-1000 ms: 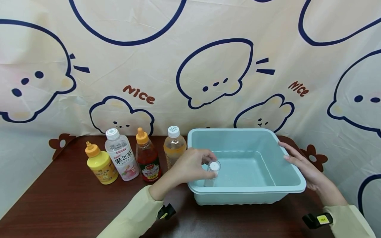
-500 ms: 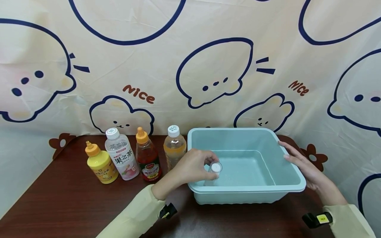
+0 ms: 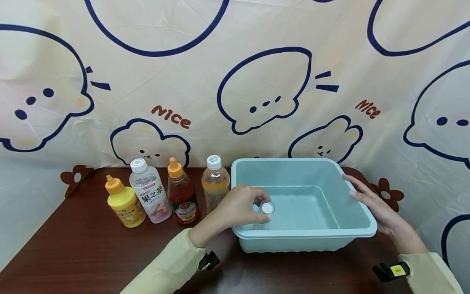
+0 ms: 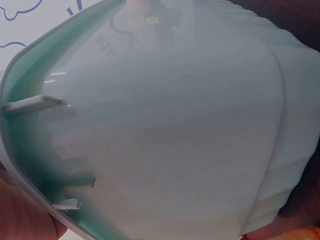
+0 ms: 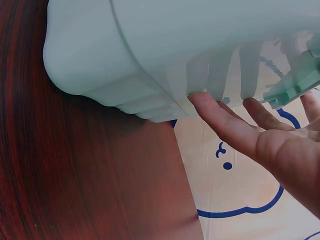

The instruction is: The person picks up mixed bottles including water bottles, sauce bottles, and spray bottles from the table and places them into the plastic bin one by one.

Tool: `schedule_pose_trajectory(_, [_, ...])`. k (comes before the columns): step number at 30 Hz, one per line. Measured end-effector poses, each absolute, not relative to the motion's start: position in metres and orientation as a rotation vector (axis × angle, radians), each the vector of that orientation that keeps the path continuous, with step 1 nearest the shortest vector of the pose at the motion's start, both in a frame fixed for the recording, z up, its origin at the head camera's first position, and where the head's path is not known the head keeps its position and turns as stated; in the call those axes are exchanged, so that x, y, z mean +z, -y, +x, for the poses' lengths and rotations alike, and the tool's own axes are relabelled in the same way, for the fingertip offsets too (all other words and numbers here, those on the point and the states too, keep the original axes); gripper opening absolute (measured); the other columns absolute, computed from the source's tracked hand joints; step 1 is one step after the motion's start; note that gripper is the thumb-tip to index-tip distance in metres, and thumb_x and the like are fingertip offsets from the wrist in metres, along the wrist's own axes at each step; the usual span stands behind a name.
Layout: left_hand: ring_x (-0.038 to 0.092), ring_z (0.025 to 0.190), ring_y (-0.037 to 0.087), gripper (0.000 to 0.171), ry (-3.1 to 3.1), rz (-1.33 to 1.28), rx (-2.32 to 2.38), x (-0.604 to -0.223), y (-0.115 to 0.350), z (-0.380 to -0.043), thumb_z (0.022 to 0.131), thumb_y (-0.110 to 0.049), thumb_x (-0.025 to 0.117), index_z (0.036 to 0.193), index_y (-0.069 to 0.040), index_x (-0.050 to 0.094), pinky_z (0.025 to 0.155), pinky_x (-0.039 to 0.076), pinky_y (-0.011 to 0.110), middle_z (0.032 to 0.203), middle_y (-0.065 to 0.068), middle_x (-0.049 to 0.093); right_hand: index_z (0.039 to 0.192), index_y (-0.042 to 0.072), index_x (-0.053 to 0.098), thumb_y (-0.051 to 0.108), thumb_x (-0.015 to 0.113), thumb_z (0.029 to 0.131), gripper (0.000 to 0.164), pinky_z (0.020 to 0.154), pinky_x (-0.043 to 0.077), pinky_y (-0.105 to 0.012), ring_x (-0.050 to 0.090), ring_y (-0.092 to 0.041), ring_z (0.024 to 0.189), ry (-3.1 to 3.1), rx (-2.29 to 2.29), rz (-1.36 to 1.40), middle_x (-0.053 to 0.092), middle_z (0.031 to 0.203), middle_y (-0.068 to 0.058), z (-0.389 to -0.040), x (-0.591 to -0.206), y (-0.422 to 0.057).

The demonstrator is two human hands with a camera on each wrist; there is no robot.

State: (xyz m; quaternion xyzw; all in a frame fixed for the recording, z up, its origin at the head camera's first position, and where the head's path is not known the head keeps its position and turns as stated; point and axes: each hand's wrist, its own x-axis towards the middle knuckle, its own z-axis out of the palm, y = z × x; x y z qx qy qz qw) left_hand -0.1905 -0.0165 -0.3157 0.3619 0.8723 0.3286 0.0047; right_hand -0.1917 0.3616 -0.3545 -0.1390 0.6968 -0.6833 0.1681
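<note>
In the head view my left hand (image 3: 240,206) reaches over the left front rim of a pale blue-green plastic basin (image 3: 304,233). Between its thumb and fingers it pinches a small clear round-topped container (image 3: 267,208) with a white disc at its centre. The container's lower part is hard to make out. On the basin's right side, my right hand (image 3: 376,210) rests two digits on the rim. The right wrist view shows its fairly straight fingers (image 5: 227,122) touching the basin's outer wall (image 5: 150,45). In the left wrist view, part of the left hand (image 4: 25,210) shows beside the rim.
Left of the basin stand a yellow squeeze bottle (image 3: 129,208), a pink-labelled tea bottle (image 3: 152,198), a red sauce bottle (image 3: 185,204) and a bottle of amber liquid (image 3: 214,183). The dark wooden table (image 3: 73,253) meets a patterned cloth (image 3: 264,24) behind.
My left hand has shifted slightly to the right with the clear container. The right hand, the basin and the bottles look unmoved.
</note>
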Motion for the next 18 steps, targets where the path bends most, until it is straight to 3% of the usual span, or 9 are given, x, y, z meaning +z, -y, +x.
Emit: schedule_pose_trajectory(18, [0.056, 0.072, 0.001, 0.028, -2.789, 1.099, 0.927, -0.3152, 0.012, -0.1882, 0.069, -0.022, 0.078, 0.093, -0.012, 0.068, 0.064, 0.046, 0.016, 0.08, -0.006, 0.066, 0.142, 0.038, 0.016, 0.017, 0.03, 0.1, 0.049, 0.072, 0.046, -0.058, 0.06, -0.022, 0.097, -2.01, -1.935, -0.371, 0.039, 0.124, 0.009, -0.1909, -0.3552, -0.3609])
